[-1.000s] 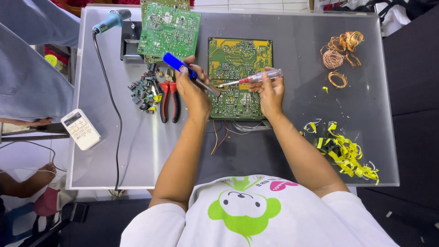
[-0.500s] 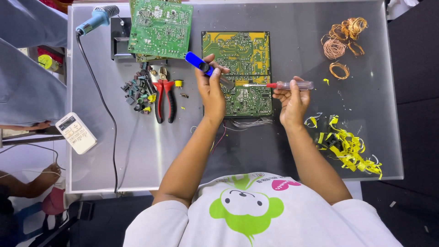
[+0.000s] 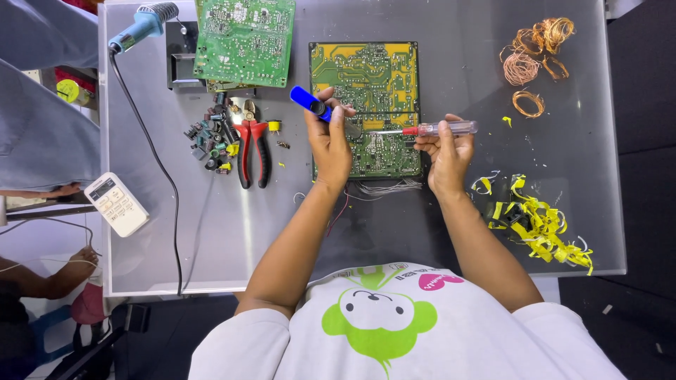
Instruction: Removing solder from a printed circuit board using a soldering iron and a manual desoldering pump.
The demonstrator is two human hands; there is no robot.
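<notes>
A green and yellow circuit board [image 3: 366,77] lies solder side up in the middle of the grey table [image 3: 422,225]. My left hand [image 3: 329,144] rests on the board's left edge and grips a blue-handled tool [image 3: 310,103] whose tip points at the board. My right hand [image 3: 445,151] holds a screwdriver [image 3: 429,129] with a clear and red handle, laid level, its shaft tip on the board near the left tool's tip. Thin wires [image 3: 380,188] trail from the board's near edge.
A second green board [image 3: 243,39] lies at the back left over a black box. Red-handled pliers [image 3: 252,148] and small loose parts [image 3: 211,137] sit left of my hands. A heat gun [image 3: 144,24], white remote [image 3: 116,204], copper coils [image 3: 531,60] and yellow tape scraps [image 3: 539,222] ring the table.
Both hands shifted slightly on the board. The screwdriver has swung to lie level, its tip closer to the blue tool. The camera view drifted, and nothing else on the table moved.
</notes>
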